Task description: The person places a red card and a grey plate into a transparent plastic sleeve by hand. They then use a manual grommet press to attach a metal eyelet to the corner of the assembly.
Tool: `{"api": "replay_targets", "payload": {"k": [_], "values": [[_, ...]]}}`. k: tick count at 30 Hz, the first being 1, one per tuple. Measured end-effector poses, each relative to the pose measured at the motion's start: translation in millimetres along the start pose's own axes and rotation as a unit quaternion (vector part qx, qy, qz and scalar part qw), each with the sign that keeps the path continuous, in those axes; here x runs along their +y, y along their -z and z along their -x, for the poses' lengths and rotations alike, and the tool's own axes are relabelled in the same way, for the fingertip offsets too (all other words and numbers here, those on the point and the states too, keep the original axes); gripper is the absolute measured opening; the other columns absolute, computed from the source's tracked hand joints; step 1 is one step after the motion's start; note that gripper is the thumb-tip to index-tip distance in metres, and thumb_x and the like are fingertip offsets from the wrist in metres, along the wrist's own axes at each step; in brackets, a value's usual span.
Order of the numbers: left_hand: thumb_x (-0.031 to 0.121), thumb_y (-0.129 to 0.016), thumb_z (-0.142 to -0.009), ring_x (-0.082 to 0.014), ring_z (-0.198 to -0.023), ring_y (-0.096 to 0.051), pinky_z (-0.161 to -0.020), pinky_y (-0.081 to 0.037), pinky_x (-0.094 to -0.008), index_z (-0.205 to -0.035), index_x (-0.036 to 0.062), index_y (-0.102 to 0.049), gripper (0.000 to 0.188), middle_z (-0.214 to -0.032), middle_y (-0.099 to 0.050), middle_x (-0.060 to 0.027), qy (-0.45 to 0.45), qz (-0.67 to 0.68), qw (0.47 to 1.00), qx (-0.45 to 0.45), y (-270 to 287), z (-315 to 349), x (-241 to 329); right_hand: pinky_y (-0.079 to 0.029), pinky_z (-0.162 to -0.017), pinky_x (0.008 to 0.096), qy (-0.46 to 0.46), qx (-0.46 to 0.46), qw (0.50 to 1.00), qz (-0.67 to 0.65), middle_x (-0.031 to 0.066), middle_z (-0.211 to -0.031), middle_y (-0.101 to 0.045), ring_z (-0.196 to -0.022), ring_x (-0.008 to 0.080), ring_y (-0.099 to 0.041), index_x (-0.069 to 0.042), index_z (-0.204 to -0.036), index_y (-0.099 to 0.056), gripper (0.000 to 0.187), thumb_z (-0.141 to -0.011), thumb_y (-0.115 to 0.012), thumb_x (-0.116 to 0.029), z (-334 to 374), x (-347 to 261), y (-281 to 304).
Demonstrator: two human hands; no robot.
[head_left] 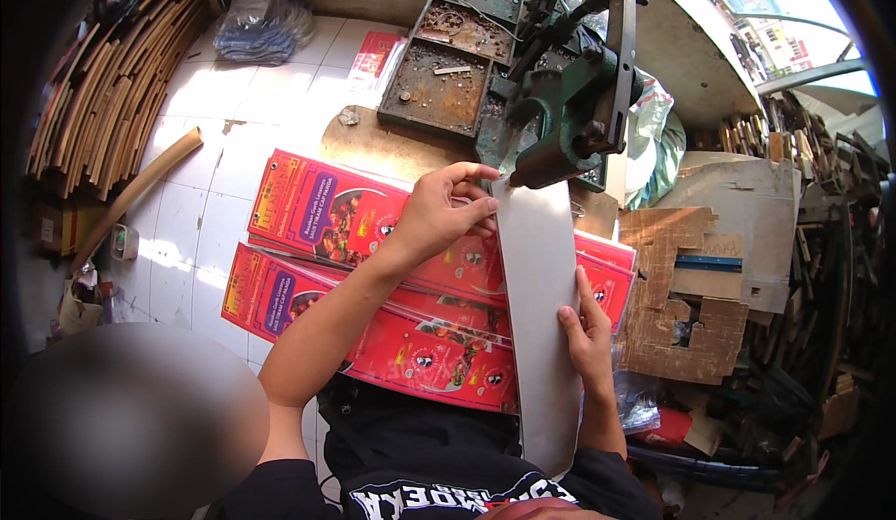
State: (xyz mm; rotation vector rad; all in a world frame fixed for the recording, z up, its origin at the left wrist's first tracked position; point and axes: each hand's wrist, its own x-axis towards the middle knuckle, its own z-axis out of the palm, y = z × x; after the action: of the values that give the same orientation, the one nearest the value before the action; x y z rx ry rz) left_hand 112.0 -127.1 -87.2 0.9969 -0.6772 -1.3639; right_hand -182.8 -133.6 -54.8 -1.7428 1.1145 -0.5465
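Note:
A long, plain grey-white card sheet slants from under the press head up front to my lap. My right hand grips its right edge, thumb on top, with the fingers partly hidden. My left hand is at the sheet's upper left corner, its thumb and fingers curled together; anything between them is too small to make out. Just past those fingertips is the nose of the dark green metal hand press, over the sheet's far end. Stacks of red printed cards with food pictures lie under my left forearm and the sheet.
Beyond the red cards, a compartmented metal tray holds small loose bits. Worn brown cardboard pieces lie at the right. Stacked cardboard strips stand at the left, with a plastic-wrapped bundle on the tiled floor. A cardboard tube leans nearby.

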Motion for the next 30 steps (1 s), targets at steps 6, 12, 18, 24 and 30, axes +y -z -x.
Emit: {"api": "replay_targets", "payload": {"k": [6, 12, 18, 24, 30], "values": [[0.004, -0.067, -0.091, -0.0145, -0.077, -0.071, -0.070, -0.061, -0.0277, -0.127, -0.0008, -0.054, 0.038, -0.088, -0.069, -0.0074, 0.002, -0.002, 1.000, 0.003, -1.0, 0.7, 1.7, -0.040, -0.103, 0.0275, -0.052, -0.016, 0.998, -0.042, 0.0201, -0.142, -0.051, -0.124, 0.0181, -0.053, 0.003, -0.152, -0.031, 0.061, -0.096, -0.055, 0.001, 1.0, -2.2, 2.1], [0.004, -0.066, -0.091, -0.0145, -0.077, -0.071, -0.070, -0.061, -0.0271, -0.127, -0.0009, -0.054, 0.038, -0.088, -0.069, -0.0072, 0.004, 0.001, 1.000, -0.001, -0.5, 0.4, 1.2, -0.039, -0.105, 0.0279, -0.003, -0.005, 1.000, -0.001, 0.0210, -0.143, -0.051, -0.126, 0.0186, -0.051, 0.003, -0.151, -0.031, 0.061, -0.096, -0.056, 0.001, 1.0, 3.1, 1.9], [0.004, -0.066, -0.091, -0.0140, -0.077, -0.070, -0.069, -0.061, -0.0271, -0.127, -0.0012, -0.054, 0.038, -0.089, -0.069, -0.0077, 0.001, -0.009, 1.000, 0.006, -0.2, 0.8, 1.7, -0.037, -0.107, 0.0286, -0.039, -0.011, 0.999, -0.023, 0.0227, -0.144, -0.049, -0.129, 0.0200, -0.049, 0.005, -0.151, -0.030, 0.061, -0.096, -0.055, 0.001, 0.3, -5.5, -0.4], [0.004, -0.066, -0.091, -0.0139, -0.078, -0.070, -0.069, -0.061, -0.0274, -0.127, -0.0016, -0.054, 0.038, -0.089, -0.069, -0.0081, 0.004, -0.003, 1.000, 0.006, -1.1, 0.4, 2.4, -0.037, -0.106, 0.0281, -0.016, -0.008, 1.000, -0.008, 0.0218, -0.144, -0.049, -0.128, 0.0194, -0.050, 0.005, -0.151, -0.031, 0.061, -0.096, -0.055, 0.001, -0.5, -1.7, 0.9], [0.004, -0.067, -0.091, -0.0146, -0.078, -0.071, -0.070, -0.062, -0.0280, -0.127, -0.0015, -0.054, 0.038, -0.089, -0.069, -0.0081, 0.004, -0.001, 1.000, 0.004, -1.2, 1.1, 2.7, -0.038, -0.106, 0.0281, -0.037, -0.009, 0.999, -0.035, 0.0211, -0.143, -0.050, -0.128, 0.0194, -0.050, 0.005, -0.150, -0.031, 0.060, -0.096, -0.056, 0.000, 0.1, 1.0, 0.7]]}}
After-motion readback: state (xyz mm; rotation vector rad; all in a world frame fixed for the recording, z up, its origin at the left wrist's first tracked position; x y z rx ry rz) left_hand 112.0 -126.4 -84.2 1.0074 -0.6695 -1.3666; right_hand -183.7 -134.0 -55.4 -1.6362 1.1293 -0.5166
